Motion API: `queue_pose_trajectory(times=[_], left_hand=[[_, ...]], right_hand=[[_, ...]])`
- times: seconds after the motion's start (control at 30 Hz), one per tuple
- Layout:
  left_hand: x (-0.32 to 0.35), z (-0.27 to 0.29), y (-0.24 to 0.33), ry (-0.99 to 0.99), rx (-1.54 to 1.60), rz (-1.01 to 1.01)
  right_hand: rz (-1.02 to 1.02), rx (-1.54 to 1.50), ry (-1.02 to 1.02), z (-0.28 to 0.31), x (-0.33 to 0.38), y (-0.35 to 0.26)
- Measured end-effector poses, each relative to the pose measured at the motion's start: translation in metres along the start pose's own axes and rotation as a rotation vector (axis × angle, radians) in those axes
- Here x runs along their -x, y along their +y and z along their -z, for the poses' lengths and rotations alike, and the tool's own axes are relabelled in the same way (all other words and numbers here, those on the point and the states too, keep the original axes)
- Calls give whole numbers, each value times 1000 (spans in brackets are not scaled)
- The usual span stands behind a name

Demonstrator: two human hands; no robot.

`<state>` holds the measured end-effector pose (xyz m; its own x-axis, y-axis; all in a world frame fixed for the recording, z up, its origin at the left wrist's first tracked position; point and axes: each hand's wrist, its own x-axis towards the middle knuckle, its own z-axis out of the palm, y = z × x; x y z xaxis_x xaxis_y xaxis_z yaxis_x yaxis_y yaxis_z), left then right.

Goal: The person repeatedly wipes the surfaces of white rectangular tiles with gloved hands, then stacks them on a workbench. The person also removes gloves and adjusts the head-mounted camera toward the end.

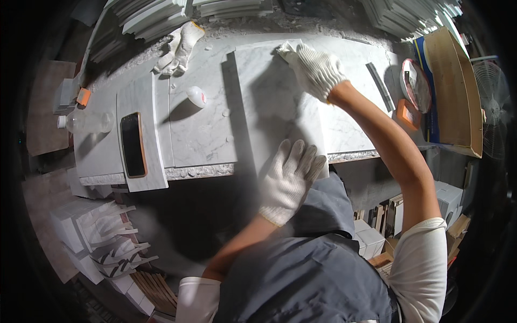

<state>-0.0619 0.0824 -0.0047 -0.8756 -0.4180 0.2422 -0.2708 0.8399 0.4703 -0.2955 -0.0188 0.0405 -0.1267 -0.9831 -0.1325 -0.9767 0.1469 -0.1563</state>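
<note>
A long white marble slab (273, 81) with grey veins lies on the stone worktop, its near end jutting past the front edge. My left hand (291, 175), in a white knitted glove, rests flat on that near end with its fingers stretched out. At the slab's far end is my right hand (318, 70), gloved the same way. Its fingers are bent and bunched together against the surface; whatever lies under them is hidden. Both forearms are bare, and a dark apron (307, 269) covers my front.
Left on the worktop are a phone (133, 144) on a narrow marble strip (151, 140), a clear bottle (91, 121), a small white bottle (196, 97) and spare gloves (182, 48). A metal bar (380, 86), orange box (408, 114) and cardboard box (455, 91) sit right. Stacked slabs (151, 16) stand behind.
</note>
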Motion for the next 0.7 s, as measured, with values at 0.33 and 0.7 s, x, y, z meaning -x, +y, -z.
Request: queue_pose_trajectory(times=[0.33, 0.7], left_hand=[[-4, -2, 1, 109, -131, -105], [0, -8, 5, 226, -162, -61]], right_hand=[[140, -513, 235, -28, 63, -13], [-140, -915, -163, -16, 108, -25]])
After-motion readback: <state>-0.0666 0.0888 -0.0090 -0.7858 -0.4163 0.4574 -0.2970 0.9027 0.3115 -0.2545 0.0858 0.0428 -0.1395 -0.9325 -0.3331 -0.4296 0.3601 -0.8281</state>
